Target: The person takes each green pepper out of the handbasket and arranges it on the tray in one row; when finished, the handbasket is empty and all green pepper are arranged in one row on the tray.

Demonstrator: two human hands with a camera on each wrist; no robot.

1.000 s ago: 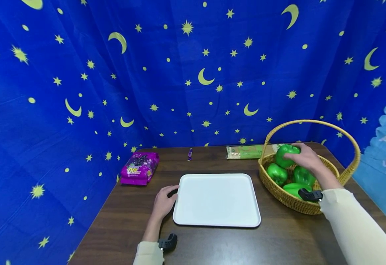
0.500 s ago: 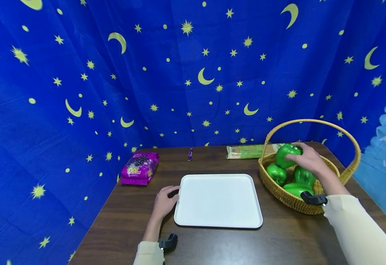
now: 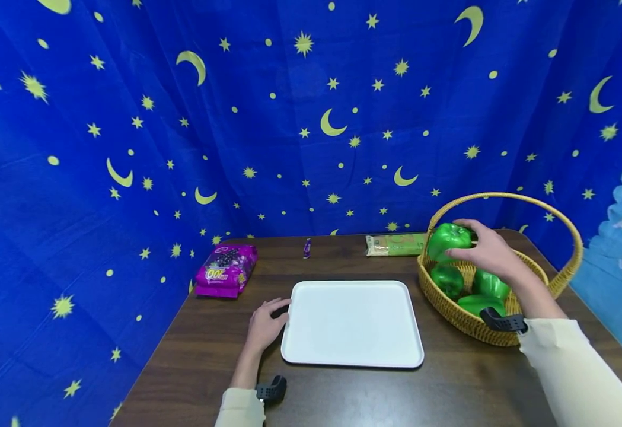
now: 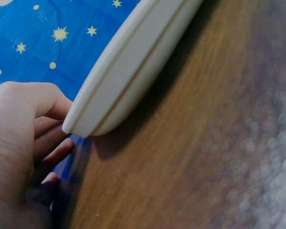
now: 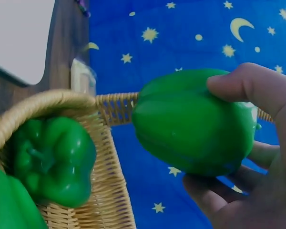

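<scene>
Head view: basket and pepper (held) partly hide a packet.

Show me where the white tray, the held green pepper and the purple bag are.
White tray (image 3: 352, 324): head view, bare middle of its surface.
Held green pepper (image 5: 190, 126): right wrist view, middle of its side.
Purple bag (image 3: 226, 270): head view, its printed front.
</scene>
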